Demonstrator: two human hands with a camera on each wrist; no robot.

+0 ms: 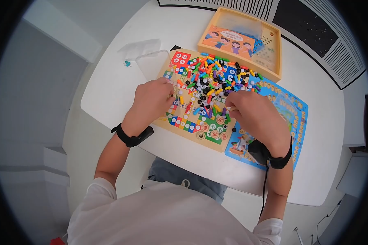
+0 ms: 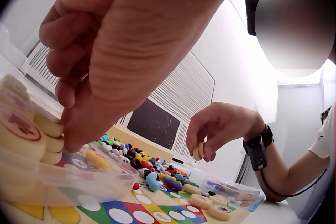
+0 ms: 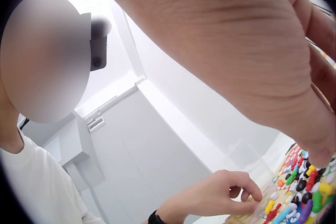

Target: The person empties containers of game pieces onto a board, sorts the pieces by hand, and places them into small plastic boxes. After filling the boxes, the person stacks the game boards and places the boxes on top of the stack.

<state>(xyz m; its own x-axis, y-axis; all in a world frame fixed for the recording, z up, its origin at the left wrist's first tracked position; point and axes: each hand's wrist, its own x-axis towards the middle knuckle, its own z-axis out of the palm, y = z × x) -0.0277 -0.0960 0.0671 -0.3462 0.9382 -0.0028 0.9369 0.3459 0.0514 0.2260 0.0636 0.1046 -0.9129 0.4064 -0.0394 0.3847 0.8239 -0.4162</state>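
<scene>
My left hand is at a clear plastic box over the left part of a colourful game board. In the left wrist view its thumb and fingers grip at a stack of round wooden Chinese chess pieces inside the box; the fingertips are partly hidden. My right hand pinches wooden Chinese chess pieces between thumb and fingers, above the board's right side. Below it, several more wooden chess pieces lie loose on the board's near right corner.
Mixed coloured pegs and small pieces are heaped across the board. A blue board lies to the right. Behind stands a wooden tray with an orange booklet. An open clear container stands at the left, near a small teal piece.
</scene>
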